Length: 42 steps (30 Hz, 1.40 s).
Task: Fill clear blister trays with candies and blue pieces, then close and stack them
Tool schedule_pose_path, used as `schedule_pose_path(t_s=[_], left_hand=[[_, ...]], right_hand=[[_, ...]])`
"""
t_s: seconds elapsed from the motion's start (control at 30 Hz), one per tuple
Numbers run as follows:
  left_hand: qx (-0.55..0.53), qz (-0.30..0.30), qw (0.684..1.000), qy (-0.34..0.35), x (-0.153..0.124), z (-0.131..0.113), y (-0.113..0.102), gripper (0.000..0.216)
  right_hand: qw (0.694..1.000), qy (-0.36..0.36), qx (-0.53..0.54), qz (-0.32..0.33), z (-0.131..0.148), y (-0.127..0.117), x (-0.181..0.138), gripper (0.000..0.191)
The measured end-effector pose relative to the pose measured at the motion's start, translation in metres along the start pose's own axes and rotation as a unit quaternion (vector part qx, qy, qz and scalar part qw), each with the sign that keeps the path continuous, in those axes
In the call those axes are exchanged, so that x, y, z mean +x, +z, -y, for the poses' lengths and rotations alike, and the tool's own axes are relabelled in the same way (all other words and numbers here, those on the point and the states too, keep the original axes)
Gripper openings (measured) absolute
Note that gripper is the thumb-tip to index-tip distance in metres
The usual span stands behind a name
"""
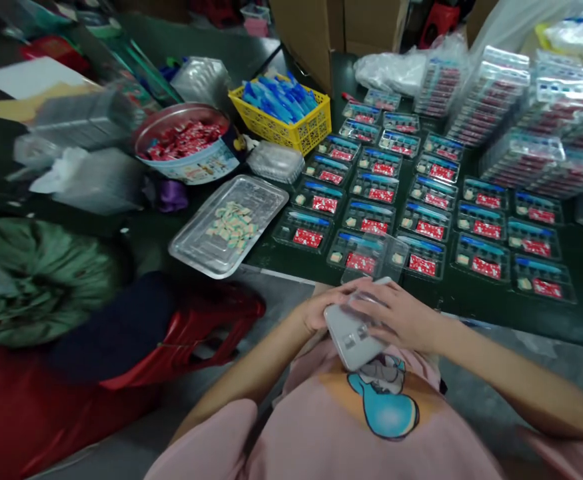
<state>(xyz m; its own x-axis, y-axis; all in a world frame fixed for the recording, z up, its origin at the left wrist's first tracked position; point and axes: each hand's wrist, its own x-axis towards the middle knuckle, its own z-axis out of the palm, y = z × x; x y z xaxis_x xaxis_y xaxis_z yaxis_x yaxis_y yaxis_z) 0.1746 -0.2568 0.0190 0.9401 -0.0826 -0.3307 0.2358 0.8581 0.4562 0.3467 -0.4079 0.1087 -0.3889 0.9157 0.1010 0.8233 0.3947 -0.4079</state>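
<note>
Translucent plastic stack (354, 343) in front of the pink shirt (321, 433) is held under the right hand's (404, 317) parted fingers, the left hand's (328, 307) I can't make out, and slack grip could spill slick pieces onto the filled trays (567, 280).

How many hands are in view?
2: the left hand at the far left edge of the pale flat object, the right hand across its right side. Some fingers are hidden.
</note>
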Motion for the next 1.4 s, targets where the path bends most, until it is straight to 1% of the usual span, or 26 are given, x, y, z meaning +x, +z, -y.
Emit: schedule_pose_path(t_s=[0.07, 0.17, 0.27, 0.37, 0.4, 0.47, 0.53, 0.57, 0.63, 0.7, 0.77, 0.83, 0.93, 0.97, 1.03, 1.1, 1.2, 1.27, 1.33, 1.4], left_hand=[[-0.011, -0.01, 1.0, 0.014, 0.002, -0.001, 0.002, 0.062], [-0.022, -0.023, 0.999, 0.017, 0.0, -0.002, 0.009, 0.05], [-0.029, -0.035, 0.999, 0.01, -0.006, -0.001, 0.015, 0.043], [-0.032, -0.051, 0.998, 0.016, -0.015, 0.003, 0.016, 0.039], [-0.028, -0.057, 0.998, 0.014, -0.018, 0.004, 0.016, 0.038], [-0.01, -0.064, 0.998, 0.015, -0.024, 0.005, 0.016, 0.037], [0.009, -0.066, 0.997, 0.03, -0.027, 0.005, 0.017, 0.034], [0.016, -0.063, 0.997, 0.038, -0.027, 0.005, 0.017, 0.033], [0.02, -0.047, 0.998, 0.039, -0.025, 0.003, 0.019, 0.033], [0.007, -0.016, 1.0, 0.018, -0.021, 0.003, 0.02, 0.036], [-0.028, 0.015, 0.999, 0.009, -0.019, 0.005, 0.02, 0.046], [-0.078, 0.035, 0.995, 0.041, -0.021, 0.012, 0.018, 0.06], [-0.12, 0.06, 0.983, 0.123, -0.03, 0.027, 0.014, 0.09], [-0.117, 0.063, 0.981, 0.138, -0.033, 0.032, 0.012, 0.102], [-0.094, 0.062, 0.984, 0.139, -0.038, 0.039, 0.009, 0.124], [-0.06, 0.05, 0.99, 0.121, -0.04, 0.04, 0.007, 0.134], [-0.005, 0.024, 0.993, 0.112, -0.038, 0.032, 0.009, 0.133], [0.018, -0.005, 0.992, 0.126, -0.034, 0.022, 0.015, 0.129], [0.014, -0.042, 0.985, 0.166, -0.03, 0.008, 0.021, 0.122], [-0.002, -0.064, 0.974, 0.219, -0.026, -0.01, 0.026, 0.117]], right_hand=[[0.999, -0.011, -0.01, -0.031, -0.003, 0.004, 0.004, 0.043], [0.998, -0.036, -0.01, -0.05, -0.003, 0.007, 0.006, 0.041], [0.998, -0.059, 0.012, -0.017, 0.0, 0.0, 0.006, 0.042], [0.997, -0.07, 0.022, 0.018, 0.004, -0.017, 0.008, 0.042], [0.997, -0.071, 0.02, 0.03, 0.004, -0.023, 0.008, 0.046], [0.997, -0.058, 0.01, 0.049, 0.001, -0.033, 0.008, 0.067], [0.998, -0.016, 0.006, 0.061, -0.004, -0.04, 0.006, 0.089], [0.998, 0.011, 0.011, 0.069, -0.008, -0.042, 0.005, 0.096], [0.994, 0.055, 0.032, 0.093, -0.015, -0.044, 0.001, 0.105], [0.988, 0.078, 0.06, 0.121, -0.021, -0.045, -0.004, 0.107], [0.983, 0.095, 0.082, 0.133, -0.024, -0.044, -0.01, 0.106], [0.979, 0.12, 0.098, 0.132, -0.024, -0.041, -0.015, 0.105], [0.966, 0.181, 0.138, 0.125, -0.02, -0.027, -0.023, 0.109], [0.959, 0.204, 0.157, 0.119, -0.017, -0.021, -0.024, 0.111], [0.944, 0.25, 0.191, 0.096, -0.011, -0.007, -0.022, 0.112], [0.932, 0.289, 0.209, 0.064, -0.006, 0.005, -0.015, 0.109], [0.927, 0.311, 0.207, 0.009, 0.0, 0.016, 0.001, 0.1], [0.93, 0.307, 0.2, -0.038, 0.0, 0.016, 0.014, 0.092], [0.929, 0.302, 0.192, -0.094, -0.004, 0.007, 0.029, 0.085], [0.925, 0.299, 0.181, -0.147, -0.011, -0.01, 0.049, 0.083]])
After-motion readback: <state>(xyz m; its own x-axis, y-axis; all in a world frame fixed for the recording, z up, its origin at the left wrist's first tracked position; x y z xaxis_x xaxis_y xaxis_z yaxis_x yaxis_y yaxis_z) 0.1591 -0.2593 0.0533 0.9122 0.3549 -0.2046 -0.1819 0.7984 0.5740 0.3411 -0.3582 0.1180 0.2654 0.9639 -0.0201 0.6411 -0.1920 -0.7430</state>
